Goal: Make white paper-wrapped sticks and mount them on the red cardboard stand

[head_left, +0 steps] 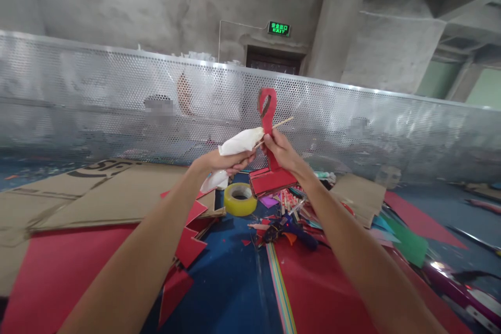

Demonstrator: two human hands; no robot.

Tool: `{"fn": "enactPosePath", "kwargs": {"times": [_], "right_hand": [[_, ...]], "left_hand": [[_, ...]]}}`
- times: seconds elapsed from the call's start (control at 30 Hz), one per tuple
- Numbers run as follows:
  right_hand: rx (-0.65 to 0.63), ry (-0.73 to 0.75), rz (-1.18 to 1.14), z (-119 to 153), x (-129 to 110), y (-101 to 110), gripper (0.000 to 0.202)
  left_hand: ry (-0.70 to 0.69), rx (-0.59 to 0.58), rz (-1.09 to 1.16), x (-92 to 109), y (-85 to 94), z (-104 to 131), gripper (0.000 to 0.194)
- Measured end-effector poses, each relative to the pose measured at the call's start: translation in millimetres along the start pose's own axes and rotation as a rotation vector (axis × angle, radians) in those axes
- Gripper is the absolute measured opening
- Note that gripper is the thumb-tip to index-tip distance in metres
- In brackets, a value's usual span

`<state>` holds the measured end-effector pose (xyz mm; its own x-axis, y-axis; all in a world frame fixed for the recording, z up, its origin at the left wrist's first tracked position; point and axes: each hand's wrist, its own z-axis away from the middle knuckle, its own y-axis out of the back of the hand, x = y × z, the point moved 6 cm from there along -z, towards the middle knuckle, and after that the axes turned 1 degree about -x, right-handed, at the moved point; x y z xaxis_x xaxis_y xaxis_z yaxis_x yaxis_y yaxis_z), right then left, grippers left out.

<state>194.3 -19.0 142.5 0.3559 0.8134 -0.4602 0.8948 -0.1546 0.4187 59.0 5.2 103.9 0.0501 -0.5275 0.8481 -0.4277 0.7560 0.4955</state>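
In front of me, my right hand is closed around the neck of a red cardboard piece, which has an oval loop on top and a flat, wide base. My left hand is closed on a soft-looking white thing; its pale, tapering tip touches or nearly touches the neck. A thin wooden stick slants past the neck between the hands; which fingers grip it I cannot tell. More white material shows below my left hand.
Below the hands are a roll of yellow tape and a blue glue gun. Brown cardboard and red sheets lie left, with a purple device right. A perforated metal barrier stands behind.
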Motion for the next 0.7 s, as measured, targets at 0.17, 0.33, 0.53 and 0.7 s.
{"fn": "enactPosePath", "kwargs": {"times": [0.17,0.33,0.53,0.7], "right_hand": [[-0.020,0.034,0.173,5.3,-7.3,-5.1,0.040],[-0.071,0.069,0.196,8.6,-6.8,-10.4,0.034],[-0.049,0.082,0.239,7.2,-5.7,-12.1,0.037],[-0.062,0.124,0.221,8.2,-8.6,-16.1,0.040]], "left_hand": [[0.000,-0.068,0.098,-12.8,-1.7,2.5,0.037],[0.012,-0.109,0.160,-23.9,-4.6,1.9,0.037],[0.016,-0.138,0.258,-23.6,-8.6,0.1,0.036],[0.022,-0.177,0.273,-25.3,-11.9,-2.7,0.039]]}}
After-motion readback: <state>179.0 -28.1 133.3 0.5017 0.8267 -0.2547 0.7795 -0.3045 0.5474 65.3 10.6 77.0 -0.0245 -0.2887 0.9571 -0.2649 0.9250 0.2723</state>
